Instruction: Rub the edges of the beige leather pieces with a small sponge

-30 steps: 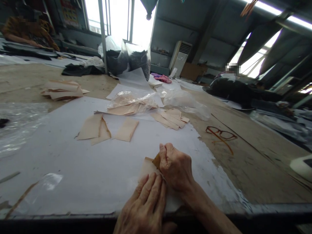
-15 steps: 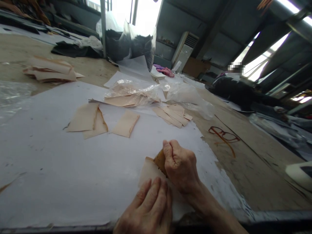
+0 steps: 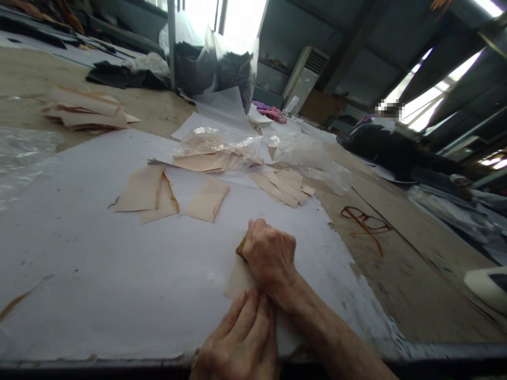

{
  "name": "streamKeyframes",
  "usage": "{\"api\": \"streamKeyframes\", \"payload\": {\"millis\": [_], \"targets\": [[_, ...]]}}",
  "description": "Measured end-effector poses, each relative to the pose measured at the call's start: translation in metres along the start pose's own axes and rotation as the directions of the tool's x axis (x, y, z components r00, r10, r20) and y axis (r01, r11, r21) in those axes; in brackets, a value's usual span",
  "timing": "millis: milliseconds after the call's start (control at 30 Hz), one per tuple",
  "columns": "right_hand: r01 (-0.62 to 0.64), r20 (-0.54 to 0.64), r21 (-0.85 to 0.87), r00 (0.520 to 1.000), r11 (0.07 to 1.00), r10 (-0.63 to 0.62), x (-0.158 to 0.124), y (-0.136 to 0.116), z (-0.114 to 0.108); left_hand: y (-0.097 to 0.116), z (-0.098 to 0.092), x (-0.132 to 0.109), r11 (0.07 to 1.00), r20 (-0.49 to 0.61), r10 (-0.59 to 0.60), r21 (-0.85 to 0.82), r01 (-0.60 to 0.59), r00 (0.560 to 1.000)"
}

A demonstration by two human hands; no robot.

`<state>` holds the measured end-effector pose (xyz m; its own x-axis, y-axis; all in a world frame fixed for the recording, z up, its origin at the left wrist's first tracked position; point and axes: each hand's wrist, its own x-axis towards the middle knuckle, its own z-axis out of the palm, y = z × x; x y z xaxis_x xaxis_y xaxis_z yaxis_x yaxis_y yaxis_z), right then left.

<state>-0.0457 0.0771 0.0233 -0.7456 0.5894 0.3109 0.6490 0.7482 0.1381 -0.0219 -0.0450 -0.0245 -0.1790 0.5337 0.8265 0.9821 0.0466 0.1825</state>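
Note:
My left hand (image 3: pixel 241 338) lies with its fingers stretched out on a pale beige rectangular piece (image 3: pixel 238 279), near the front edge of the table. Above it, my right hand (image 3: pixel 271 258) is closed around a flat brownish-yellow piece (image 3: pixel 241 248), most of which the hand hides. That piece meets the far edge of the beige one. Both rest over a large white sheet (image 3: pixel 119 285). Farther up the sheet lie a single beige piece with a brown edge (image 3: pixel 208 199) and two overlapping ones (image 3: pixel 140 190).
Thin beige strips (image 3: pixel 283 186) are fanned out beside a clear plastic bag (image 3: pixel 217 150) with beige pieces in it. Another beige stack (image 3: pixel 89 110) sits at the far left. Eyeglasses (image 3: pixel 366 220) lie on the right. A person in dark clothing (image 3: pixel 380 142) is in the right background.
My right hand has moved left along the beige piece's far edge with the brownish piece, covering more of it. My left hand stays on the beige piece, its fingers nearly unchanged.

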Motion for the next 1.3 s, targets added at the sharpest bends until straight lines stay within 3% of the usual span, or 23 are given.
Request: {"api": "streamKeyframes", "payload": {"millis": [233, 400, 500, 633, 833, 1033, 1100, 1167, 1267, 1300], "targets": [[-0.082, -0.067, 0.08, 0.994, 0.993, 0.087, 0.027, -0.012, 0.012, 0.002, -0.005, 0.001, 0.999, -0.006, -0.025, -0.022, 0.025, 1.0], [-0.241, -0.045, 0.156, 0.967, 0.958, 0.251, 0.024, 0.015, -0.005, 0.004, -0.004, 0.002, 0.999, -0.004, -0.041, -0.02, 0.041, 0.999], [-0.139, -0.094, 0.152, 0.984, 0.979, 0.154, 0.001, 0.03, -0.012, 0.004, -0.003, 0.002, 0.999, -0.025, -0.046, -0.025, 0.046, 0.999], [0.097, -0.132, 0.137, 0.988, 0.986, -0.079, -0.021, 0.021, -0.009, 0.004, -0.002, 0.001, 0.997, -0.061, -0.059, -0.056, 0.056, 0.996], [0.079, 0.0, 0.052, 0.997, 0.996, -0.08, 0.0, -0.005, -0.003, 0.001, -0.001, -0.001, 0.997, -0.037, -0.035, -0.063, 0.033, 0.999], [0.054, -0.084, 0.074, 0.995, 0.996, -0.048, 0.008, -0.02, 0.009, 0.0, -0.005, 0.0, 0.998, 0.012, -0.013, -0.065, 0.014, 1.0], [0.04, -0.132, 0.14, 0.991, 0.989, -0.021, 0.011, -0.023, 0.013, 0.001, -0.008, 0.0, 0.999, 0.049, 0.005, -0.042, -0.003, 0.999], [-0.048, -0.134, 0.24, 0.988, 0.97, 0.082, 0.019, -0.018, 0.013, 0.001, -0.011, -0.001, 0.999, 0.11, 0.031, -0.011, -0.03, 0.993], [-0.256, -0.017, 0.411, 0.957, 0.875, 0.289, 0.033, 0.013, 0.01, 0.0, -0.015, -0.003, 0.998, 0.192, 0.055, 0.023, -0.061, 0.98], [-0.263, 0.0, 0.443, 0.956, 0.857, 0.294, 0.036, 0.028, 0.009, 0.0, -0.016, -0.004, 0.998, 0.212, 0.054, 0.03, -0.062, 0.976]]}}
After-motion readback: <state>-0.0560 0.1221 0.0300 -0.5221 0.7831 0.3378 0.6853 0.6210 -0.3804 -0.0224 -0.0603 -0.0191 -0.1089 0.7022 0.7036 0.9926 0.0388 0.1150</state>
